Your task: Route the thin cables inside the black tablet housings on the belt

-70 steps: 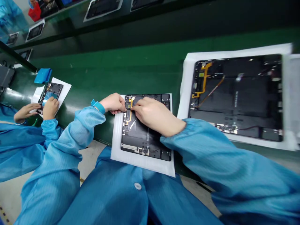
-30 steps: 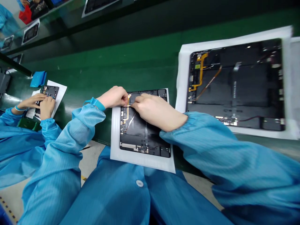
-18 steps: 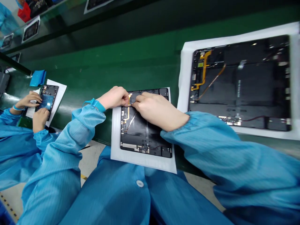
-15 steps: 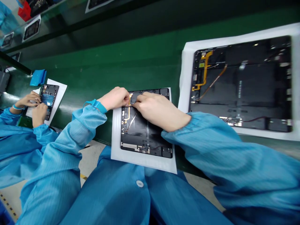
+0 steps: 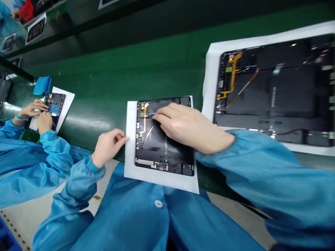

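A dark tablet with its inside exposed lies on a white sheet in front of me. A yellow flex cable runs down its left side, and a thin strip lies slantwise beside it. Over the upper part of the tablet, my right hand is closed in a pinch. Thin dark and grey lines lead from its fingertips towards the yellow cable; I cannot make out what is gripped. My left hand is loosely curled, thumb and forefinger slightly apart at the sheet's left edge, with nothing visible in it.
A second opened tablet lies on white sheeting at the right. To the left, a co-worker's hands work on another tablet, near a blue packet. Behind the green bench runs a raised ledge carrying more tablets.
My left hand has left the tablet's upper left corner and moved down and left to the sheet's edge. My right hand stays over the tablet, its wrist shifted slightly right and down.
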Tool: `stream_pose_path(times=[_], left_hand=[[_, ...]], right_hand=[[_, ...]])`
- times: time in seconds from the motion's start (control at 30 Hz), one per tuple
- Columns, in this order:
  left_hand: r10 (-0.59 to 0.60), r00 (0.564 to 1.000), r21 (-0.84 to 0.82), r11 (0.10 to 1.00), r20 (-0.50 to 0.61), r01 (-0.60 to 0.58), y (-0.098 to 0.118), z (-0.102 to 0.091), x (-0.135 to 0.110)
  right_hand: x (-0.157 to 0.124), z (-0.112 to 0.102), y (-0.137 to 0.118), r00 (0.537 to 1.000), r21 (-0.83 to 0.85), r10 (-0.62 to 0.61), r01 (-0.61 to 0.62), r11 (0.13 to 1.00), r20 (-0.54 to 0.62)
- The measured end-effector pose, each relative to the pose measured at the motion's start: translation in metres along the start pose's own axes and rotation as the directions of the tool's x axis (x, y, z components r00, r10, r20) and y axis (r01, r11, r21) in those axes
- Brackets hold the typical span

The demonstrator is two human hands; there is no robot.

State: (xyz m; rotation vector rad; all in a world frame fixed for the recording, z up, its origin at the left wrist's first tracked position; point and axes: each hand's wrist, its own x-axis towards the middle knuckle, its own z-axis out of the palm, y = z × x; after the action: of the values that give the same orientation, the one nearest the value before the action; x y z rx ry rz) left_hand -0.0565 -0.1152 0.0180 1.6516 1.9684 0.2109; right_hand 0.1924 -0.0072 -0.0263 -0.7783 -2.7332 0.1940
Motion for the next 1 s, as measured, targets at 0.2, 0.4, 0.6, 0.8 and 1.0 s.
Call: stream_pose_path(times=[0.2, 0.4, 0.6, 0.8, 1.0], left_hand=[[-0.249, 0.967, 0.418, 0.885, 0.052, 0.205, 0.018, 0.024, -0.047], [-0.201, 0.963, 0.592, 0.804, 0.181, 0.057, 0.051, 0.042, -0.033], [-0.145, 0.966, 0.567, 0.824, 0.215, -0.003, 0.051, 0.045, -0.032], [-0.241, 0.966, 0.593, 0.765, -0.095, 0.249, 0.011, 0.001, -0.001], [-0.217, 0.876, 0.654, 0.594, -0.43, 0.468, -0.07, -0.071, 0.04]], right_hand=[[-0.042, 0.015, -0.008, 0.985, 0.16, -0.058, 0.084, 0.984, -0.162], [-0.045, 0.025, -0.013, 0.959, 0.128, -0.134, 0.17, 0.977, -0.249], [-0.043, 0.021, -0.012, 0.925, 0.132, -0.191, 0.245, 0.961, -0.33], [-0.039, 0.023, -0.012, 0.876, 0.144, -0.207, 0.295, 0.945, -0.436], [-0.026, 0.03, -0.01, 0.872, 0.096, -0.218, 0.286, 0.953, -0.438]])
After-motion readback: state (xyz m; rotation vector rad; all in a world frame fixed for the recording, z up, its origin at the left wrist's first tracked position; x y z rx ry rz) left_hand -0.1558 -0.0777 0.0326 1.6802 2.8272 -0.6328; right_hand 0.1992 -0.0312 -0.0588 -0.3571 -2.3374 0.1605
